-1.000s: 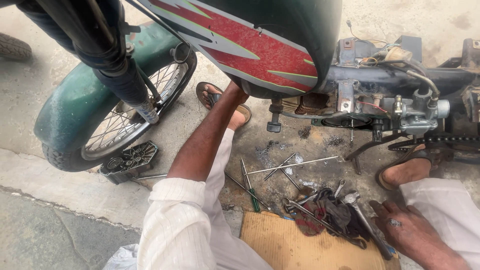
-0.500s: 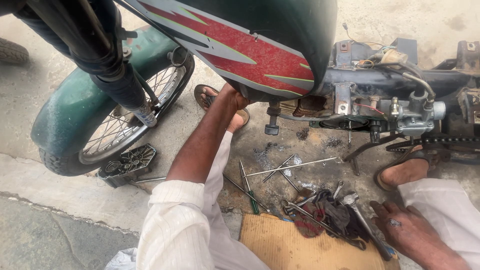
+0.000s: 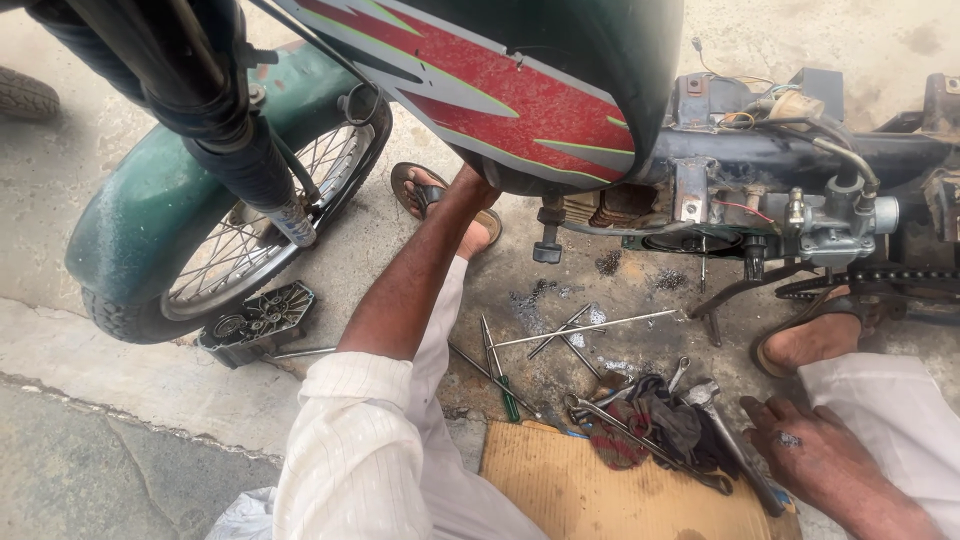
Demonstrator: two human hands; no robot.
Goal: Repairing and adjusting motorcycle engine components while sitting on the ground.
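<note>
Head view: the left hand (image 3: 470, 190) is reached up under the green and red fuel tank (image 3: 520, 90), its grip hidden there. The right hand (image 3: 815, 455) is spread flat, holding nothing, beside a hammer (image 3: 725, 430) and dark rag (image 3: 660, 420) at the cardboard's (image 3: 600, 490) right edge.

Oil-stained grey concrete ground (image 3: 600, 280) in flat daylight, cracked kerb strip (image 3: 120, 375) beside darker paving (image 3: 90, 480).

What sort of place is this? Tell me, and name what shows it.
Probably an open-air roadside motorcycle repair spot: a part-stripped motorcycle on stained concrete ground, with wrenches scattered by the right hand.
</note>
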